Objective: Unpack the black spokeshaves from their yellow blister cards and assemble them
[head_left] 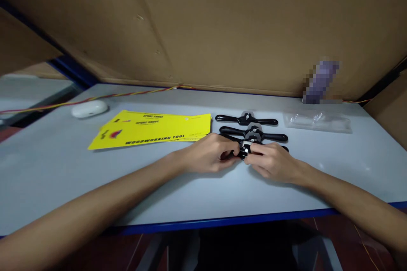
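Three black spokeshaves lie in a row on the pale table [47, 165]. My left hand [208, 153] and my right hand [273, 161] are both closed on the nearest spokeshave [244, 149], one at each side of its shiny middle. Its handles are mostly hidden under my fingers. The middle spokeshave [254, 133] and the far spokeshave [246, 119] lie untouched just behind my hands.
Yellow printed cards [149, 129] lie left of the tools. A white earbud case [89, 108] sits at the far left. Clear plastic bags [318, 120] lie at the right. Cardboard walls [222, 25] close off the back. A twisted cable [95, 98] runs along the rear edge.
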`<state>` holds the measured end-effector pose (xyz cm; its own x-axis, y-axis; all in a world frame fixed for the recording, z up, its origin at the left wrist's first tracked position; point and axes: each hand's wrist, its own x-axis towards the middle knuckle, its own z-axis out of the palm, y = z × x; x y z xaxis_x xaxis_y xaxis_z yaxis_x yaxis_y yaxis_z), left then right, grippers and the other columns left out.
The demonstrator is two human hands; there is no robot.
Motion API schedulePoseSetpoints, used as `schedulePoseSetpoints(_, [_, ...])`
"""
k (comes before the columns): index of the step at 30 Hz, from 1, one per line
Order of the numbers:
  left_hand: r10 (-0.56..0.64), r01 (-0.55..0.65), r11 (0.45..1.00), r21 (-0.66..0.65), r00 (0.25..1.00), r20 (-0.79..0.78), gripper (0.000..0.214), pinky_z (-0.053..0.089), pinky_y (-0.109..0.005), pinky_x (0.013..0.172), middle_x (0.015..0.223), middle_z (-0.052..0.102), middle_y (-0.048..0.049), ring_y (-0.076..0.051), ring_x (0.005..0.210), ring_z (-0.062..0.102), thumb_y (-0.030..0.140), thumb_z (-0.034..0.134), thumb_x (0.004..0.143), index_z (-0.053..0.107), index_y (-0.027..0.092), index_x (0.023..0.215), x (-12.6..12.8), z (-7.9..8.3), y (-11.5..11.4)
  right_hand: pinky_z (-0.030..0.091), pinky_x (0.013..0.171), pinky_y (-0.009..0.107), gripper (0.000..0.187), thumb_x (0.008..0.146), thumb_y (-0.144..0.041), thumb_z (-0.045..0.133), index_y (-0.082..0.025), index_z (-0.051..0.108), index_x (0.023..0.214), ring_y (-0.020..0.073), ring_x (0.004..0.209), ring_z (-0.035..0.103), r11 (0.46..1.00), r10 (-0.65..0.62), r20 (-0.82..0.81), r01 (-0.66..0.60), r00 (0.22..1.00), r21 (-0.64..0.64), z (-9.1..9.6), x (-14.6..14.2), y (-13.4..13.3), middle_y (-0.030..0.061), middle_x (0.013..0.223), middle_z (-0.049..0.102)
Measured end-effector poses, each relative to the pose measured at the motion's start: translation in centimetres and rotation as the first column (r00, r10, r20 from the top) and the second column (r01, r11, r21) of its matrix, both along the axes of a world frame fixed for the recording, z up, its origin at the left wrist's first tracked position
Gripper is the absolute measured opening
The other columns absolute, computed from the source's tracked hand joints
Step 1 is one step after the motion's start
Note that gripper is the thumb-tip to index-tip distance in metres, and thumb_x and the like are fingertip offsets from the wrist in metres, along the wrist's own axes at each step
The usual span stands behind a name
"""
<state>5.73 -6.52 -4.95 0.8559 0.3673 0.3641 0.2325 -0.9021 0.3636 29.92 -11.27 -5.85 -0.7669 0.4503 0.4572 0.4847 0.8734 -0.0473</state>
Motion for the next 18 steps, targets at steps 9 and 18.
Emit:
schedulePoseSetpoints(9, [0.177,-0.168,0.981,0.092,0.979,-0.101,0.021,0.038,-0.027,0.050,0.068,0.062,0.0019,-0.015,0.055,0.057,0.034,0.055,0.099,0.062,0.019,0.113,-0.21,-0.02,-0.35,0.038,0.058,0.030,0.005,0.089,-0.018,0.052,-0.022,0.055,0.090,0.0147,0.063,0.057,0.974,-0.169,-0.125,0.147,0.978,-0.172,0.54,-0.57,-0.14,0.0002,0.075,0.066])
schedulePoseSetpoints(18, [0.065,-0.057,0.996,0.066,0.990,-0.129,0.015,0.037,-0.028,0.054,0.070,0.063,-0.0011,-0.015,0.059,0.055,0.027,0.055,0.098,0.068,0.020,0.094,-0.45,0.01,0.02,0.039,0.057,0.029,0.015,0.091,-0.010,0.042,-0.024,0.045,0.090,0.0124,0.060,0.053,0.956,-0.223,-0.266,0.157,0.938,-0.249,0.84,-0.29,0.21,0.0001,0.078,0.065])
